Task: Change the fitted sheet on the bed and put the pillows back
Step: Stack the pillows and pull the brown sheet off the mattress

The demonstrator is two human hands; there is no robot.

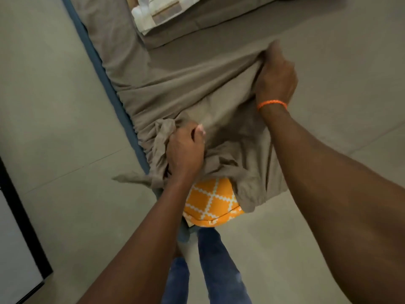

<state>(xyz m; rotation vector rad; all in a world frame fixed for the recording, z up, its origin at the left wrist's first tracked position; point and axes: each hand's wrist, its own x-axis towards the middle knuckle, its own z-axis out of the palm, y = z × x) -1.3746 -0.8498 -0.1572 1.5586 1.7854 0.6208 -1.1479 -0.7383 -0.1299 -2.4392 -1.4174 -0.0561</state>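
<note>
Landmark: orange patterned mattress corner (211, 199).

Nearest: jeans legs (219, 266) just below that corner, on grey tiled floor (54, 106).

Corner itself bare, not yet covered by taupe fitted sheet (175, 84); loose sheet edge bunched and hanging just above and to the right of it.

Left hand (186, 150) directly above the corner, clenched round a gathered wad of sheet hem. Right hand (277, 77) farther up and right of the corner, gripping a raised fold of sheet, fabric pulled taut between the two hands. Orange wristband (272, 104) on right wrist.

Beyond the corner, sheet spread over bed, wrinkled; blue bed edge (105, 80) showing along the left side.

Farthest from corner: pillow in taupe case (219, 16), folded cream cloth (153, 14) lying on it.

Judgement: new sheet mostly laid, this corner untucked; other corners out of sight. Smoothing and pillow placement apparently left.
</note>
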